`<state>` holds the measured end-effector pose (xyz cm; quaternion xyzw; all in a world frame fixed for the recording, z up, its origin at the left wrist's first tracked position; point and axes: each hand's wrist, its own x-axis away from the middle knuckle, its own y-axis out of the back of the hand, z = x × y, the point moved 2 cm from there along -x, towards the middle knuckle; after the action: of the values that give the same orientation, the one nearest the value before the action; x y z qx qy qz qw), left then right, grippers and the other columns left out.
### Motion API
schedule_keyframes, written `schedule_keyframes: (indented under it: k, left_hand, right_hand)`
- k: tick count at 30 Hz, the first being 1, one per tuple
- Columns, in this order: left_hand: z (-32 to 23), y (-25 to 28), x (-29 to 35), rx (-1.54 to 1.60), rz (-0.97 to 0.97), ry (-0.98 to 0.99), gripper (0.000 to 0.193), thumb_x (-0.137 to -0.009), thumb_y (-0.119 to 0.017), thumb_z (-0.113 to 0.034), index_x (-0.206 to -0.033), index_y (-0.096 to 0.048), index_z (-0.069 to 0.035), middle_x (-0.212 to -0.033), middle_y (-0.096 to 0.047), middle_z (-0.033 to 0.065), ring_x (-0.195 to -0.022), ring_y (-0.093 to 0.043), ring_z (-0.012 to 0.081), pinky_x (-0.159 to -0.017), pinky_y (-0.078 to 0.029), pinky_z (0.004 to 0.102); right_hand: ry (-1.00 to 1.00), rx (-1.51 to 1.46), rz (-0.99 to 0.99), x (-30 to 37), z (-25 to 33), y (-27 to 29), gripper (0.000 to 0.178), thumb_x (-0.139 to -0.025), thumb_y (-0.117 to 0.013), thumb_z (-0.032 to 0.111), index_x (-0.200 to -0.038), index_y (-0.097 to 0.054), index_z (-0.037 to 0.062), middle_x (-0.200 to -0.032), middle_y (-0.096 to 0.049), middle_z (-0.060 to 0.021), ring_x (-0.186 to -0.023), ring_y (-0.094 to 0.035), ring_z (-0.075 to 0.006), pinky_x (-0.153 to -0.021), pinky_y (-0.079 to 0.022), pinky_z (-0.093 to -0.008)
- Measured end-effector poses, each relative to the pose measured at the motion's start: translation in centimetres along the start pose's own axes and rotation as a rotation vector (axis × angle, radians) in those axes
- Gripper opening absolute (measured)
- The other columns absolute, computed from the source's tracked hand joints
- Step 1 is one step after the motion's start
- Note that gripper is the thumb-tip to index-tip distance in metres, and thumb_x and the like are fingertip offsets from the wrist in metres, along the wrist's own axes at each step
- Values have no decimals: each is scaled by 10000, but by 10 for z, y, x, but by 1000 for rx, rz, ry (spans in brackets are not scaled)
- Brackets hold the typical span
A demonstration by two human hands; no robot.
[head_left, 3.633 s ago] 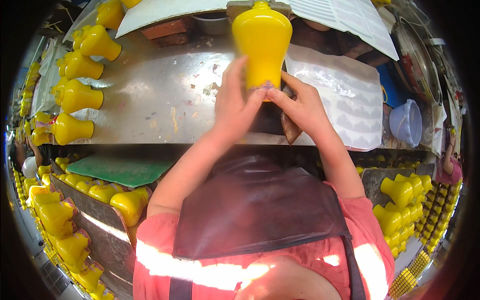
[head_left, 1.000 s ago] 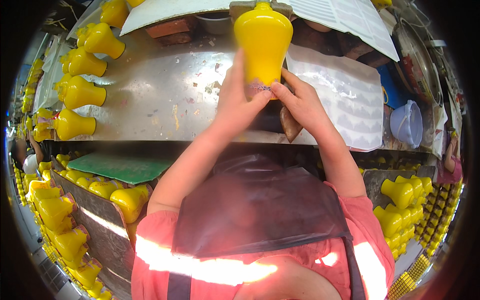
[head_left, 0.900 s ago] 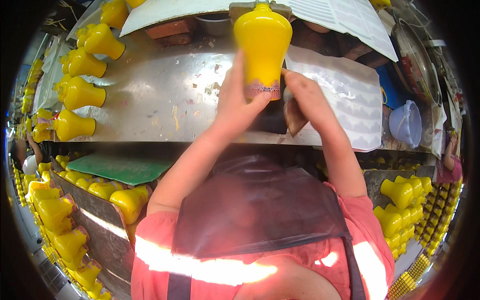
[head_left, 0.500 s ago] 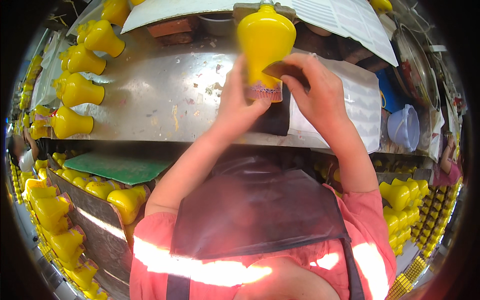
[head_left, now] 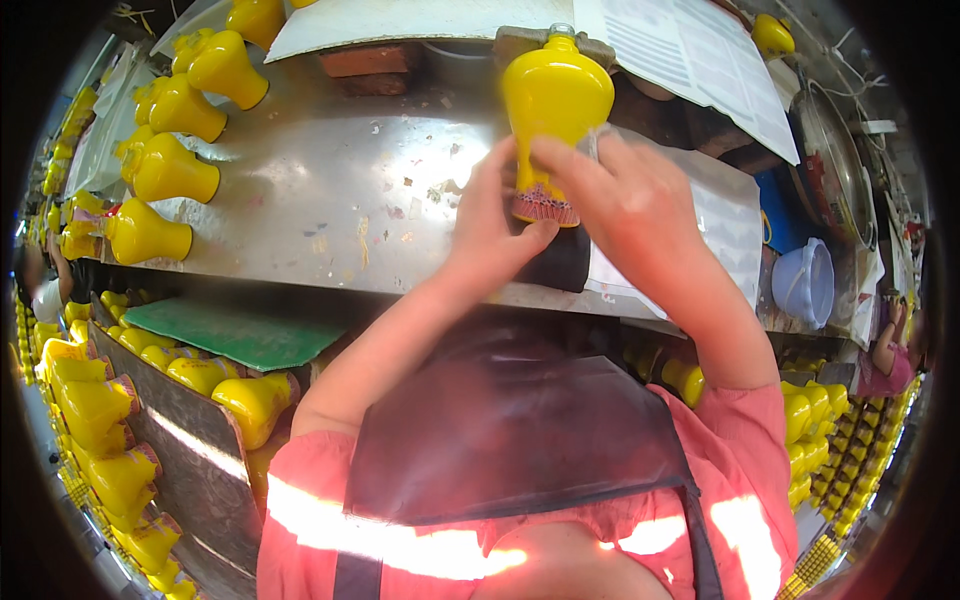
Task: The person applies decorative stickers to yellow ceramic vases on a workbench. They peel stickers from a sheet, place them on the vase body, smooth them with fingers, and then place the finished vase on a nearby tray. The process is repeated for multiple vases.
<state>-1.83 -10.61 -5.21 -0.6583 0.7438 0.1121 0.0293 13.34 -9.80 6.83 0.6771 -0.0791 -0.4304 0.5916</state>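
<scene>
A glossy yellow bottle (head_left: 556,95) lies with its wide shoulder away from me and its narrower foot towards me. Its clear neck rests at a dark grey block (head_left: 510,42). A patterned pink and purple band (head_left: 545,205) runs round the foot. My left hand (head_left: 490,215) grips the foot from the left, thumb along the band. Over the bottle's right side, my right hand (head_left: 630,195) is closed with its fingers bent against the surface. The flat brown scraper-like piece it held a moment before is hidden behind the fingers now. A black pad (head_left: 560,262) lies under the foot.
Several yellow bottles (head_left: 175,168) line the metal bench (head_left: 330,190) at left. A white sheet (head_left: 725,190) and a lilac bucket (head_left: 803,283) are at right. A green board (head_left: 235,335) lies below the bench edge, near more bottles. Other people (head_left: 885,355) appear at the rims.
My right hand has turned knuckles-up and moved in over the bottle, covering the brown piece. My left hand stays on the foot. The whole view has shifted slightly.
</scene>
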Motion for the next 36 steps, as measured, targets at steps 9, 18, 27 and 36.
schedule_keyframes:
  k: [9, 18, 27, 36]
  left_hand:
    - [5, 7, -2, 161, 87, 89, 923, -817, -780, -168, -1581, -272, -65, -1476, -447, 97, -1198, -497, 196, -1096, -360, 358]
    - [-14, -1, -8, 122, 22, 123, 916, -767, -743, -45, -1551, -271, -17, -1466, -467, 186, -1328, -533, 289, -1025, -516, 390]
    - [-5, -2, -6, 63, -23, 47, 932, -752, -780, -71, -1546, -293, -33, -1440, -477, 191, -1302, -549, 285, -1020, -524, 400]
    - [-7, 3, 2, -504, -48, -298, 995, -706, -892, -152, -1555, -377, -93, -1452, -459, 240, -1227, -569, 418, -1010, -502, 465]
  right_hand:
    - [-173, -139, -133, 47, -6, -13, 391, -787, -818, 118, -1156, -707, 184, -735, -576, -76, -570, -603, -268, -513, -492, -380]
    - [-396, -155, -194, 61, -19, -25, 385, -818, -825, 31, -1179, -699, 70, -940, -737, -123, -800, -742, -257, -691, -582, -320]
    - [-223, 37, -124, 31, -11, -12, 414, -813, -807, 108, -1206, -691, 165, -740, -604, -75, -621, -625, -275, -553, -497, -394]
    - [-172, 22, -81, 22, -11, 0, 332, -844, -795, 137, -1161, -695, 127, -807, -685, -85, -689, -691, -300, -603, -551, -384]
